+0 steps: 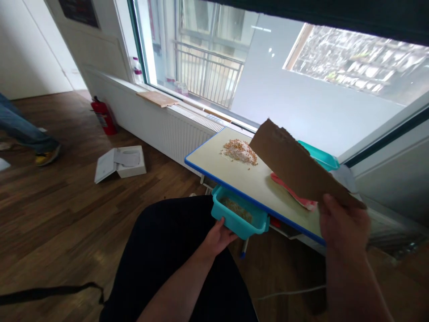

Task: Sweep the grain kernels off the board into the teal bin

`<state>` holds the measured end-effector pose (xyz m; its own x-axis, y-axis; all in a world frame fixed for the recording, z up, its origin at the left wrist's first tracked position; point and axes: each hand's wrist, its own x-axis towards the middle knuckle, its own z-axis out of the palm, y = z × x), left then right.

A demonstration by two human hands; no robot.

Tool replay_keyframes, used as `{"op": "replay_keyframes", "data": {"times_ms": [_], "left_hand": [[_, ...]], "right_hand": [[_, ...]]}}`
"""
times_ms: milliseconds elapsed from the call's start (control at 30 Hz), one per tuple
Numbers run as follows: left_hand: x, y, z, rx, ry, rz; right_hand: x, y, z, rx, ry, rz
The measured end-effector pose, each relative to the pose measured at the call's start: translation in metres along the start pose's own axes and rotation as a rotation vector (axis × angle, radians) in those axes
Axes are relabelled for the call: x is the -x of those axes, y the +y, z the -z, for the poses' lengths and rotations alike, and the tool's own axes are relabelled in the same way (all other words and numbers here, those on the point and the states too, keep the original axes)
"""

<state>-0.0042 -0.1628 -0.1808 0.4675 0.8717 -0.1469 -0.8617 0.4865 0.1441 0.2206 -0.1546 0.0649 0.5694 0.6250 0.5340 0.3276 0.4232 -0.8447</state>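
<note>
A blue-edged table [208,154] is carrying a mixed heap [239,151] and a red cloth [306,204], while the wooden floor [67,219] is bearing an open white box [131,162].

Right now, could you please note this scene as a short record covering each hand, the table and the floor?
left hand: holds turquoise bin, grainy material inside
right hand: holds brown cardboard, slanted above the table
on table: pile of pale and orange grains; red-and-white item, partly hidden by the cardboard
on floor: open white box; red fire extinguisher
</note>
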Motion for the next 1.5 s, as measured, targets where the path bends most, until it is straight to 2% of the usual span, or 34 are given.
{"op": "replay_keyframes", "data": {"times_ms": [33, 133, 267, 367, 467, 567, 633, 700, 833, 900, 1000, 1067, 1133, 1200, 1367, 1500], "left_hand": [[0.000, 0.003, 0.003, 0.001, -0.024, -0.006], [-0.002, 0.011, 0.011, 0.007, -0.060, -0.016], [-0.004, 0.022, 0.018, 0.017, -0.068, -0.051], [-0.006, 0.029, 0.021, 0.051, -0.087, -0.063], [-0.007, 0.035, 0.025, 0.068, -0.103, -0.074], [-0.007, 0.041, 0.029, 0.060, -0.131, -0.075], [-0.007, 0.045, 0.033, 0.064, -0.167, -0.087], [-0.008, 0.049, 0.037, 0.079, -0.211, -0.105], [-0.009, 0.056, 0.044, 0.105, -0.282, -0.110], [-0.009, 0.059, 0.046, 0.109, -0.299, -0.110], [-0.009, 0.061, 0.049, 0.108, -0.309, -0.117], [-0.007, 0.060, 0.051, 0.100, -0.304, -0.112], [-0.006, 0.059, 0.052, 0.087, -0.297, -0.104], [-0.005, 0.057, 0.053, 0.079, -0.305, -0.105], [-0.009, 0.053, 0.050, 0.091, -0.382, -0.121], [-0.010, 0.053, 0.049, 0.082, -0.365, -0.110]], "right_hand": [[-0.009, 0.000, -0.020, -0.151, 0.011, -0.028], [-0.042, -0.001, -0.078, -0.362, -0.119, -0.067], [-0.094, -0.002, -0.144, -0.473, -0.266, -0.055], [-0.125, 0.000, -0.190, -0.505, -0.364, -0.132], [-0.135, 0.006, -0.226, -0.484, -0.389, -0.190], [-0.124, 0.008, -0.241, -0.454, -0.463, -0.135], [-0.112, 0.006, -0.234, -0.423, -0.530, -0.098], [-0.099, 0.002, -0.214, -0.393, -0.511, -0.038], [-0.070, -0.010, -0.150, -0.169, -0.203, 0.136], [-0.049, -0.015, -0.115, 0.044, -0.053, 0.192], [-0.015, -0.017, -0.074, 0.563, 0.039, 0.145], [0.003, -0.013, -0.057, 0.771, 0.055, 0.135], [0.013, -0.004, -0.049, 0.958, 0.073, 0.167], [0.016, 0.006, -0.049, 1.052, 0.080, 0.214], [0.012, 0.027, -0.062, 1.056, 0.034, 0.307], [0.009, 0.034, -0.069, 1.027, 0.007, 0.315]]}}
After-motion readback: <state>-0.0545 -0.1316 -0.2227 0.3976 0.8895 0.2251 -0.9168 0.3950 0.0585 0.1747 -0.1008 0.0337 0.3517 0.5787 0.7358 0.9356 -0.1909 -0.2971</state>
